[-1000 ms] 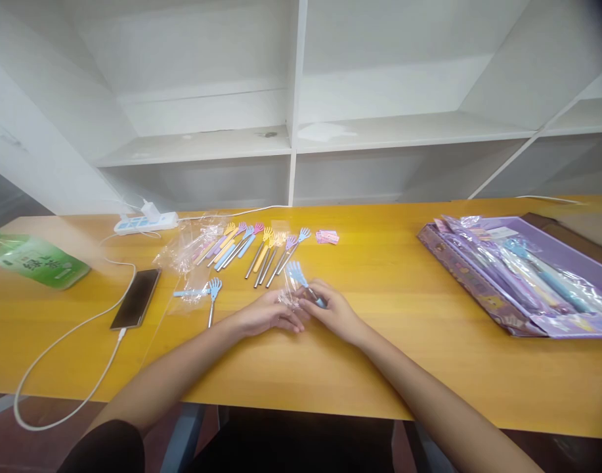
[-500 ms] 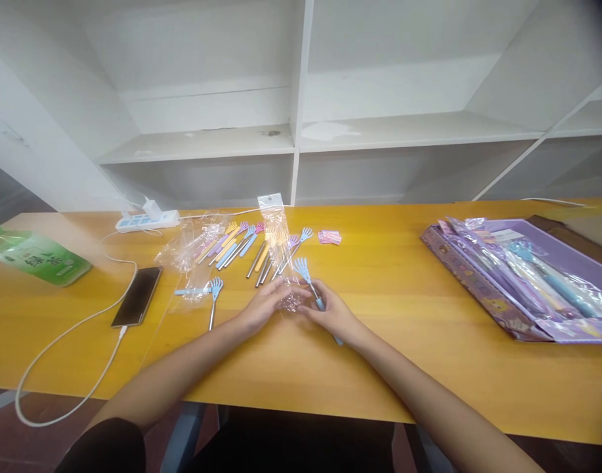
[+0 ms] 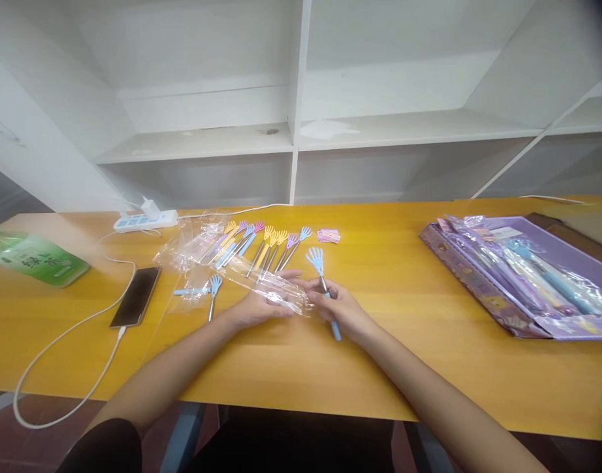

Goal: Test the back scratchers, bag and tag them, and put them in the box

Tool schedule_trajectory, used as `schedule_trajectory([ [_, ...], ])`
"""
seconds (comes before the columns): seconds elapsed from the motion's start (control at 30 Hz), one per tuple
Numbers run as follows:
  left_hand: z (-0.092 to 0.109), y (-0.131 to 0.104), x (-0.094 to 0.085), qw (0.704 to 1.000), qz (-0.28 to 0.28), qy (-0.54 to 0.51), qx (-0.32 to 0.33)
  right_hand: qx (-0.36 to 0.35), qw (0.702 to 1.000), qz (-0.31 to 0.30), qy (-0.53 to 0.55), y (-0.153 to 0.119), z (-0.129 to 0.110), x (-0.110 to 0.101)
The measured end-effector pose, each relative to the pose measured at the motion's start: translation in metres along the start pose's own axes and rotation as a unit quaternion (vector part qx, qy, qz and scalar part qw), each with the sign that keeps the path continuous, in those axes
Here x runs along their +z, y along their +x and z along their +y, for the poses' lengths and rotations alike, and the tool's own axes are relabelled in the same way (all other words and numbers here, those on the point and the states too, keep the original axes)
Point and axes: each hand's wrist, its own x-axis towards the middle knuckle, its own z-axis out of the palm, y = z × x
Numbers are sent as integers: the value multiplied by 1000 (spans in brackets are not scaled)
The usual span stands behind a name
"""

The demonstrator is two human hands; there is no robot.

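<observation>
My right hand [image 3: 343, 307] is closed around a blue back scratcher [image 3: 316, 260] with a hand-shaped head, a metal shaft and a blue grip; the head points away from me. In my left hand [image 3: 266, 306] is a long clear plastic bag [image 3: 261, 282], which slants from the upper left down to my right fingertips. Beyond the hands lie several back scratchers [image 3: 268, 246] in yellow, purple, pink and blue. Left of my left hand, another blue back scratcher [image 3: 215, 285] rests by a small piece of clear plastic.
Clear bags [image 3: 190, 243] lie left of the scratchers. Small pink cards [image 3: 329, 235] sit behind. A purple box [image 3: 482, 282] with packaged items stands at right. On the left are a phone [image 3: 136, 297] with its white cable, a green bottle [image 3: 39, 256] and a power strip [image 3: 146, 221].
The clear bag has swung from nearly upright to slanting left, with its open-looking end nearer my right hand. The blue back scratcher in my right hand has shifted slightly right and away from me.
</observation>
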Motion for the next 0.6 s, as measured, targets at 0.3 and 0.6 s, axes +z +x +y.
schedule_trajectory([
  [0.3, -5, 3, 0, 996, 45, 51, 64, 19, 999, -35, 11, -2, 2, 2],
  [0.6, 0, -2, 5, 989, 41, 132, 60, 7, 1000, -16, -22, -1, 1, 4],
])
